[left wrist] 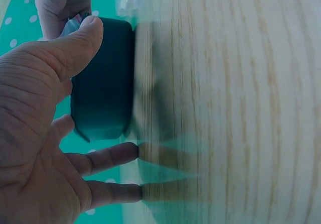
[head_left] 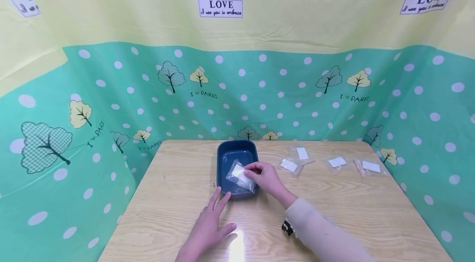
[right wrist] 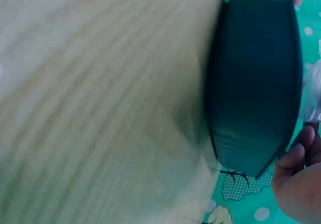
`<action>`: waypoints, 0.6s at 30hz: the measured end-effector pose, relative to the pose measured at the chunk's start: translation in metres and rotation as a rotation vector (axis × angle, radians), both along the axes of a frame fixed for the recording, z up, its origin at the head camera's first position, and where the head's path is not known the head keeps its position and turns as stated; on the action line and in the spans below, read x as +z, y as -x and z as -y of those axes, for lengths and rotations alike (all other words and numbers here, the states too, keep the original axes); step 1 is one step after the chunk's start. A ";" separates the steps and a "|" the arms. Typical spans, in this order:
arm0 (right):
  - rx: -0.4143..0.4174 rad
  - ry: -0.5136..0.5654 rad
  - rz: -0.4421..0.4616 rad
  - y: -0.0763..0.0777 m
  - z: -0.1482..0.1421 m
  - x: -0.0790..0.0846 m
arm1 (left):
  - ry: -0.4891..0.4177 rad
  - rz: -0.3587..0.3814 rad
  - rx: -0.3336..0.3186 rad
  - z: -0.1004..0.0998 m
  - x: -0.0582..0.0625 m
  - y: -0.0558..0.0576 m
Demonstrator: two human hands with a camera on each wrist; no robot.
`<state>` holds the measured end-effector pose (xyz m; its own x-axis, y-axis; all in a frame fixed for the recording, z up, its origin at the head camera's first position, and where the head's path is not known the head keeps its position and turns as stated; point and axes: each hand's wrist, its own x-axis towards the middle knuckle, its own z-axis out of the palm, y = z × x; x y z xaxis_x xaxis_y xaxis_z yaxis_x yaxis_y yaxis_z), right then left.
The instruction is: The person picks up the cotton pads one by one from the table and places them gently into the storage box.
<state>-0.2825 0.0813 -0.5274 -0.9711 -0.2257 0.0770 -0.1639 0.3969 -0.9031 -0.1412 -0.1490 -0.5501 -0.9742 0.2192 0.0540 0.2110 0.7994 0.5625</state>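
A dark blue rectangular bin [head_left: 224,155] stands on the table. My right hand [head_left: 268,179] is above its right side and pinches a clear plastic bag [head_left: 237,172] with a white rectangular piece inside. The bag hangs tilted over the bin's opening. At the near left corner, my left hand [head_left: 208,225] has its fingers spread, the fingertips at the bin. In the left wrist view, two straight fingers of the left hand [left wrist: 45,118] reach down to the tabletop beside the bin [left wrist: 103,83]. The right wrist view shows the right hand [right wrist: 301,184] by the rim, partly cut off.
Several similar clear bags with white pieces lie to the right: two close together, one bag [head_left: 289,165] before another [head_left: 302,153], then a bag [head_left: 337,162] and a bag [head_left: 371,166] farther right. A patterned green and yellow curtain [head_left: 237,89] surrounds the wooden table [head_left: 163,200].
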 end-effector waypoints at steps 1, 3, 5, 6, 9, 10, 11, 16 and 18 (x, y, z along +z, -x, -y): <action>-0.011 -0.007 -0.007 -0.001 0.002 -0.002 | 0.002 -0.004 -0.001 0.000 0.000 0.000; -0.032 -0.015 -0.022 -0.001 0.005 -0.004 | 0.006 -0.011 -0.004 0.000 0.000 0.000; -0.048 -0.018 -0.034 -0.001 0.008 -0.004 | 0.009 -0.011 -0.006 0.001 0.000 0.000; -0.056 -0.026 -0.036 -0.001 0.009 -0.005 | 0.011 -0.008 -0.007 0.001 0.000 0.000; -0.079 -0.067 -0.057 0.001 0.012 -0.006 | 0.016 -0.002 -0.008 0.001 -0.001 0.000; -0.087 -0.097 -0.069 0.002 0.014 -0.006 | 0.016 0.000 -0.009 0.002 -0.002 0.001; -0.095 -0.128 -0.080 0.003 0.015 -0.006 | 0.017 -0.001 -0.009 0.002 -0.002 0.001; -0.140 -0.243 -0.129 0.006 0.021 -0.009 | 0.014 -0.011 -0.012 0.001 -0.002 0.001; -0.159 -0.249 -0.125 0.006 0.022 -0.011 | 0.013 -0.013 -0.013 0.001 -0.002 0.001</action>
<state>-0.2884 0.0591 -0.5379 -0.9824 -0.0984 0.1590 -0.1850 0.6331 -0.7516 -0.1422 -0.1495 -0.5520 -0.9705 0.2324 0.0639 0.2286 0.8040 0.5489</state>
